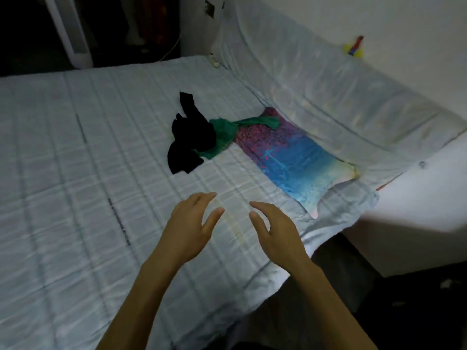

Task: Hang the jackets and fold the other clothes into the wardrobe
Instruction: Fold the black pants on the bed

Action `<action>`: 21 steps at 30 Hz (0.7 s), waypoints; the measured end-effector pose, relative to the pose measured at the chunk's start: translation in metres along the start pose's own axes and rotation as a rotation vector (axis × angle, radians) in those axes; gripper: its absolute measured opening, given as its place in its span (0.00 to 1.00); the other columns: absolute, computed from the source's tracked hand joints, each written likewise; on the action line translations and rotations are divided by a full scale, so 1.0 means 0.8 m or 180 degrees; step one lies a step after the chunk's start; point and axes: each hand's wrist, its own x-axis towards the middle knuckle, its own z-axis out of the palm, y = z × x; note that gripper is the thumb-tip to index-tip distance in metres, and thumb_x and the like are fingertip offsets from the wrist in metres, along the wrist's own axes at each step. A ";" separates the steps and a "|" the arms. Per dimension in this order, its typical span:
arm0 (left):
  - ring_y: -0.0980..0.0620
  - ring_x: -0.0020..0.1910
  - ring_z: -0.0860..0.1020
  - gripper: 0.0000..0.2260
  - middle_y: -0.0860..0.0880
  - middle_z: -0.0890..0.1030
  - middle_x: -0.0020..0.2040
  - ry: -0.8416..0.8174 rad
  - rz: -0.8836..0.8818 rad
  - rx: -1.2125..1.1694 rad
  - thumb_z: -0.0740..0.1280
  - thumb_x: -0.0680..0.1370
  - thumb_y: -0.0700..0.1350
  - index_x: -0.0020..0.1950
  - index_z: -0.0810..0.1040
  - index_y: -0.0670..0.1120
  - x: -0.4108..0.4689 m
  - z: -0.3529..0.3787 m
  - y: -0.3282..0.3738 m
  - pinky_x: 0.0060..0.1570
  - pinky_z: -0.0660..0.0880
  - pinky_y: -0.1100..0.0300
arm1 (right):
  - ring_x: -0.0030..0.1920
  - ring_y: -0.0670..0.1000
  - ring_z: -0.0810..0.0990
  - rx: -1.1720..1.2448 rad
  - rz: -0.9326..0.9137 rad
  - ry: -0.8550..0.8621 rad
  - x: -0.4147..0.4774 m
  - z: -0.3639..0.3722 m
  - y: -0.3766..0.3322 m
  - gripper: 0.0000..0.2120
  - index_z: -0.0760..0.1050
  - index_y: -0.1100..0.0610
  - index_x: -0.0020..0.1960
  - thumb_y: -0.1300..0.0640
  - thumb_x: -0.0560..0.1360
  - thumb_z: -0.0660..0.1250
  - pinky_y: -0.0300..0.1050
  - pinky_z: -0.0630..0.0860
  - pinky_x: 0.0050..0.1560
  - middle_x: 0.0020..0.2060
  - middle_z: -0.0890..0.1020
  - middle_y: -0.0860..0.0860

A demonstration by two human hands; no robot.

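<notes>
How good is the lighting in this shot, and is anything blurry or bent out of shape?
Head view: dim, bluish light; the top left corner is almost black, and the black garment shows little detail. Head view: soft all over, with the white surface at right blurred and washed out. Head view: the wide lens bows the headboard.

Pale checked bed with black garment, green garment, colourful pillow.

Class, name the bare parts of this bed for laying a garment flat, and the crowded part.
Bare: the bed left of the black garment, and the strip between it and the left hand and right hand. Crowded: green garment overlaps black garment and patterned pillow.
</notes>
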 end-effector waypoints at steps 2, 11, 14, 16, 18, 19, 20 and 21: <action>0.50 0.66 0.70 0.26 0.49 0.72 0.68 0.0019 -0.0140 0.0015 0.53 0.78 0.62 0.70 0.69 0.48 0.024 -0.003 -0.011 0.67 0.64 0.53 | 0.61 0.41 0.73 0.0060 -0.0090 -0.0172 0.038 0.007 0.005 0.18 0.73 0.51 0.65 0.46 0.80 0.58 0.32 0.65 0.63 0.61 0.77 0.45; 0.51 0.65 0.70 0.32 0.50 0.72 0.67 0.0234 -0.0574 0.0377 0.45 0.75 0.67 0.70 0.68 0.50 0.154 0.036 -0.023 0.67 0.64 0.54 | 0.62 0.41 0.72 0.0255 -0.0553 -0.0821 0.223 0.025 0.079 0.21 0.72 0.51 0.67 0.43 0.79 0.55 0.35 0.66 0.64 0.63 0.76 0.45; 0.50 0.65 0.71 0.33 0.49 0.73 0.67 0.0283 -0.0781 0.0421 0.45 0.75 0.67 0.70 0.69 0.49 0.218 0.057 -0.018 0.66 0.64 0.55 | 0.61 0.41 0.72 0.0287 -0.0693 -0.1066 0.289 0.028 0.115 0.22 0.72 0.51 0.67 0.43 0.79 0.55 0.33 0.65 0.63 0.63 0.75 0.45; 0.50 0.64 0.71 0.32 0.49 0.73 0.66 0.0280 -0.0919 0.0399 0.46 0.75 0.66 0.70 0.69 0.49 0.264 0.073 -0.016 0.65 0.65 0.55 | 0.61 0.40 0.72 0.0298 -0.0754 -0.1162 0.333 0.032 0.140 0.23 0.72 0.51 0.67 0.40 0.78 0.53 0.32 0.65 0.63 0.62 0.75 0.44; 0.50 0.63 0.72 0.32 0.49 0.74 0.65 0.0260 -0.1004 0.0442 0.46 0.76 0.66 0.70 0.69 0.49 0.310 0.089 -0.022 0.64 0.65 0.56 | 0.62 0.42 0.72 0.0216 -0.0796 -0.1287 0.383 0.046 0.168 0.24 0.72 0.51 0.67 0.40 0.78 0.53 0.31 0.64 0.62 0.63 0.75 0.45; 0.49 0.63 0.72 0.32 0.49 0.74 0.65 0.0242 -0.1020 0.0476 0.45 0.76 0.66 0.70 0.69 0.49 0.326 0.095 -0.027 0.64 0.65 0.56 | 0.62 0.43 0.72 0.0146 -0.0814 -0.1365 0.403 0.054 0.178 0.23 0.71 0.51 0.67 0.41 0.79 0.54 0.31 0.64 0.62 0.63 0.75 0.45; 0.49 0.62 0.72 0.33 0.49 0.74 0.65 0.0221 -0.1054 0.0503 0.44 0.76 0.67 0.70 0.69 0.49 0.344 0.104 -0.035 0.64 0.66 0.56 | 0.62 0.44 0.73 0.0096 -0.0812 -0.1471 0.425 0.065 0.190 0.23 0.71 0.51 0.68 0.42 0.79 0.54 0.31 0.64 0.62 0.63 0.75 0.46; 0.50 0.62 0.72 0.33 0.49 0.74 0.65 0.0204 -0.1098 0.0507 0.44 0.76 0.67 0.70 0.69 0.49 0.359 0.113 -0.043 0.64 0.66 0.56 | 0.62 0.45 0.73 0.0041 -0.0835 -0.1564 0.445 0.078 0.198 0.23 0.71 0.51 0.68 0.41 0.79 0.54 0.32 0.64 0.62 0.64 0.75 0.47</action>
